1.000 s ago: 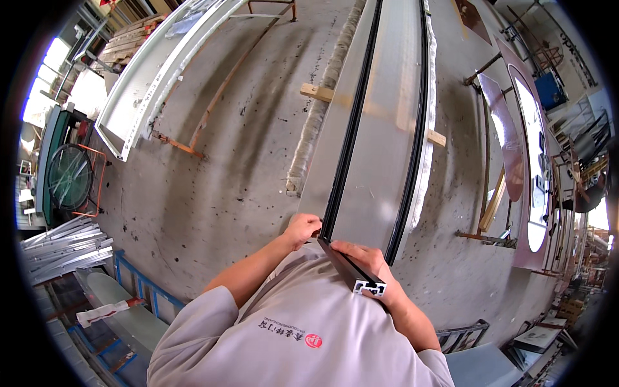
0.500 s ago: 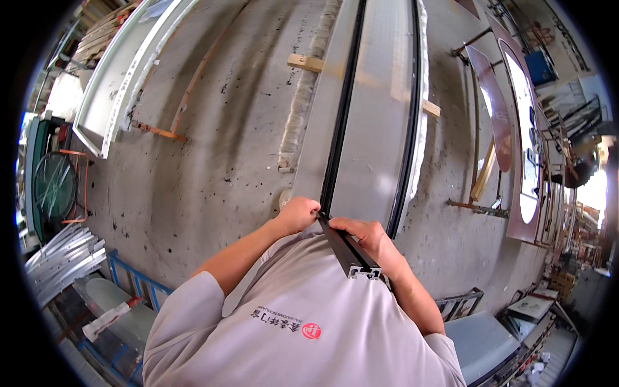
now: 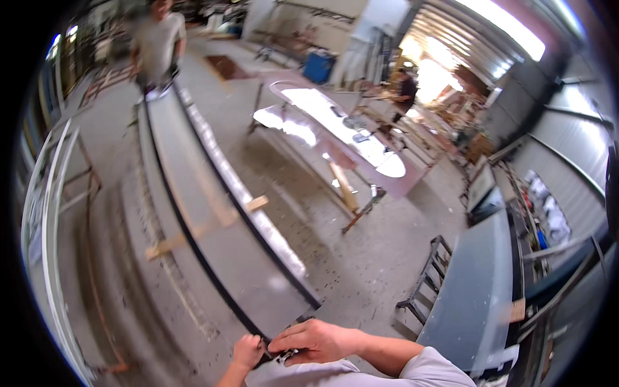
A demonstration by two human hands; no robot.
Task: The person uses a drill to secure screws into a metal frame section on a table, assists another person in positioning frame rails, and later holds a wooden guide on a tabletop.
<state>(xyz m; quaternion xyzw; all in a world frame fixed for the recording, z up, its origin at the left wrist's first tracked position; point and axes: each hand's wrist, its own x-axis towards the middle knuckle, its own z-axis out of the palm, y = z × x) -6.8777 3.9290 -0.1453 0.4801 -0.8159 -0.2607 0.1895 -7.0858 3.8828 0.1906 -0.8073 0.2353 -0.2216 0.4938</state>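
Observation:
A long, narrow glass-like panel (image 3: 258,284) stretches away from me, with a black strip along each long side. At its near end my left hand (image 3: 248,352) is closed, thumb and fingers pinching at the end of the left black profile (image 3: 222,298). Close beside it, my right hand (image 3: 316,340) curls over the same near end, fingers bent around the dark profile. A bit of the profile's silver cut end shows beneath the right fingers. My own hands partly hide the rest of it.
Wooden battens (image 3: 169,246) stick out from under the panel, above the floor. A co-worker (image 3: 158,45) stands at its far end. Right of it are a rack with a pink-brown oval-cutout panel (image 3: 380,175), a black metal frame (image 3: 425,284) and a leaning glass sheet (image 3: 474,277).
My view has swung right and upward, bringing in the co-worker and the right-hand wall. Both hands stay at the panel's near end; the right one now covers more of the profile's end.

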